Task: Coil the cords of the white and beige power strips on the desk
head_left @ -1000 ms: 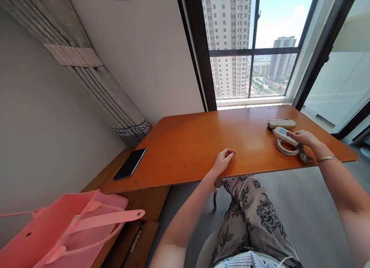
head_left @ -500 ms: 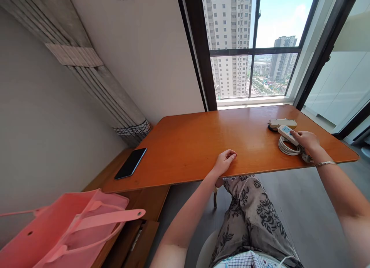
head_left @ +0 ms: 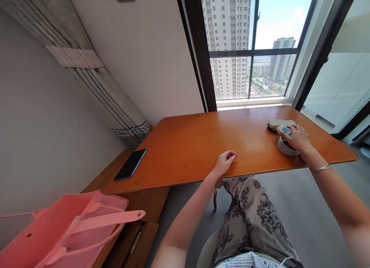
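My right hand [head_left: 297, 139] is closed over a white power strip [head_left: 283, 130] with blue sockets, on top of its coiled white cord [head_left: 285, 148] at the right of the orange wooden table [head_left: 202, 141]. Just behind it lies a second, beige power strip [head_left: 281, 123]. My left hand [head_left: 224, 162] rests on the table's near edge with its fingers loosely curled and nothing in them.
A black phone [head_left: 130, 164] lies on the table's left corner. A pink tote bag [head_left: 63, 229] sits at lower left on a low wooden shelf [head_left: 144, 206]. A folded grey curtain [head_left: 86, 67] leans on the wall; a tall window [head_left: 248, 48] is beyond the table.
My right hand has slid forward along the white power strip, now covering most of it and pushing it nearer the beige strip. My left hand has stayed put.
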`<state>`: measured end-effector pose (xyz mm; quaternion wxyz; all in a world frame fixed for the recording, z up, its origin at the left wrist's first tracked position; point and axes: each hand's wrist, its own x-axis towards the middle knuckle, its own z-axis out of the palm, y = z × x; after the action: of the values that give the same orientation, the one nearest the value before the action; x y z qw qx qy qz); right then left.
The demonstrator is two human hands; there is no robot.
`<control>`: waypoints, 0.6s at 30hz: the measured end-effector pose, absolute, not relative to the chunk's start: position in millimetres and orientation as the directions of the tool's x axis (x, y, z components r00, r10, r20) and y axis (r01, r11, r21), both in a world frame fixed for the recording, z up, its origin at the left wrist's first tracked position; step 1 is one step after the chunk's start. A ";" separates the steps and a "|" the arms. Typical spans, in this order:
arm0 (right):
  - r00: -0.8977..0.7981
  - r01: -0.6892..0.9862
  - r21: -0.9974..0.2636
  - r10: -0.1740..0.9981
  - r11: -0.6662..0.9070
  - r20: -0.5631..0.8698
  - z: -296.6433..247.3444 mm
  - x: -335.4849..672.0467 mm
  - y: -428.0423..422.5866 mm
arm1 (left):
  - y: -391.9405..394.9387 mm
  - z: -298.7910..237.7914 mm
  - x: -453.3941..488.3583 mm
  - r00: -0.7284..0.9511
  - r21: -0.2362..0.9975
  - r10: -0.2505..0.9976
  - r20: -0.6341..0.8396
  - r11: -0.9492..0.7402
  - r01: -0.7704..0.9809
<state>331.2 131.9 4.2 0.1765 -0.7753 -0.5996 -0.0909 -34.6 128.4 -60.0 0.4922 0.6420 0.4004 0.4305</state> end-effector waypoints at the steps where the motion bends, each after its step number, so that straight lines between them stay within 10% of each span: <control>1: 0.238 0.969 -0.151 0.897 -0.194 0.372 1.3 324.7 130.6 | 128.2 -59.9 -34.4 0.307 0.978 0.939 0.157 -0.192 0.087; 10: 0.325 0.945 -0.112 0.920 -0.307 0.220 -25.4 293.4 134.0 | 125.6 -57.9 -34.8 0.307 0.980 0.939 0.153 -0.184 0.073; 18: 0.237 0.966 -0.010 0.873 -0.257 0.426 -28.7 284.0 123.9 | 125.4 -57.6 -33.6 0.304 0.976 0.939 0.164 -0.198 0.086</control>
<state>284.0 123.9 -28.7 0.1367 -0.7744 -0.5939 -0.1700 -33.6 125.4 -57.6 0.4909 0.6409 0.3998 0.4340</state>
